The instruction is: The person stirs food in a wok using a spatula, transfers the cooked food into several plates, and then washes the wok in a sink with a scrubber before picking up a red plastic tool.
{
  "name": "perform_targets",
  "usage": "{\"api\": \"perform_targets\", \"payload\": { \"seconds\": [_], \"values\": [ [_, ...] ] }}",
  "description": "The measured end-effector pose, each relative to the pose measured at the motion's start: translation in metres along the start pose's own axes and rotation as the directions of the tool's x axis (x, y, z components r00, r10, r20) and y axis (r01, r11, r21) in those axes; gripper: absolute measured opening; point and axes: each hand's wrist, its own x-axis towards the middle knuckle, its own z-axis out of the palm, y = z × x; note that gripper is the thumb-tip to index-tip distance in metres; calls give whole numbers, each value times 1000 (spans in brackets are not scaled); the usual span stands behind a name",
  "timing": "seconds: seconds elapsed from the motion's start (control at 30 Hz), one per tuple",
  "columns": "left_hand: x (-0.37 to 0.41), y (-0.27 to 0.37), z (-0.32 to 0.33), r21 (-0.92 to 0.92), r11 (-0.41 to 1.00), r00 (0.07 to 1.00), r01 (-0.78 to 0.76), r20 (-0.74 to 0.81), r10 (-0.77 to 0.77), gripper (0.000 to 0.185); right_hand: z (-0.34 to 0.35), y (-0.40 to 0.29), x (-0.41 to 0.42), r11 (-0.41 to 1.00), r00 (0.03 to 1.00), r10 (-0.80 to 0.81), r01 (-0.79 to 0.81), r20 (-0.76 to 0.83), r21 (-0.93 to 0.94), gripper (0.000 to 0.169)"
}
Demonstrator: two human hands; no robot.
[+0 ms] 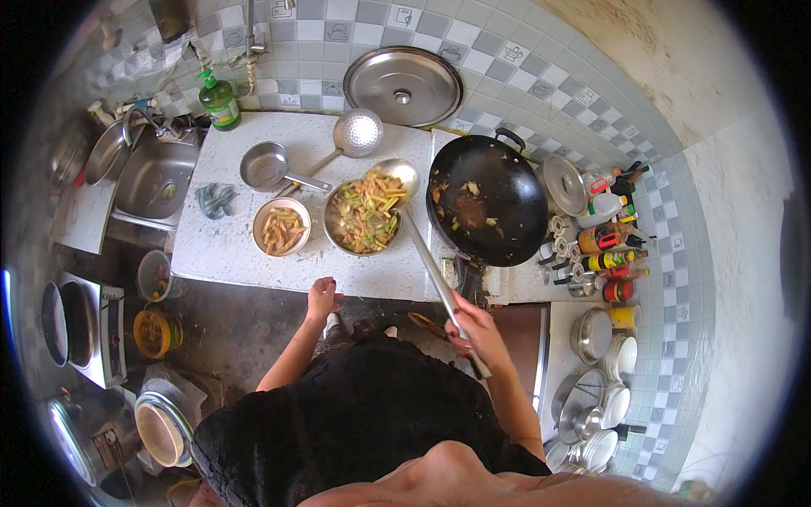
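Note:
My right hand (474,326) grips the long handle of a metal ladle (437,269). The ladle's bowl tilts over the right rim of a metal bowl (329,239) heaped with cooked meat and green stalks (366,215). My left hand (324,296) hangs loosely curled at the counter's front edge, with nothing visible in it. Left of the heaped bowl sits a smaller pale bowl (256,236) of brownish cooked strips (282,231). At the right stands a black wok (516,212), a few food scraps stuck inside it.
Behind the bowls lie a small saucepan (263,166) and a perforated skimmer (358,132). A cloth (215,200) lies at the counter's left, near the sink (155,180). A large lid (402,79) leans on the tiled wall. Several bottles (605,260) crowd the right side.

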Motion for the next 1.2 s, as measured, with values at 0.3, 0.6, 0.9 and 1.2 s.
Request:
{"api": "perform_targets", "payload": {
  "seconds": [0.3, 0.6, 0.9, 1.2],
  "values": [
    [5, -12, -19, -31, 1000, 999, -1, -40, -1, 33, -3, 59, 56, 249, 861, -501, 243, 90, -937, 55],
    [5, -5, -11, -2, 1000, 999, -5, -48, 5, 30, 0, 21, -8, 859, 931, -291, 153, -220, -488, 57],
    [8, -2, 10, 32, 999, 998, 1, 68, -3, 35, -96, 14, 1, 716, 720, -517, 67, -463, -695, 53],
    [6, 10, 30, 76, 997, 994, -8, 113, -1, 38, -109, -13, -23, 328, 806, -591, 196, -39, -924, 58]
  ]
}}
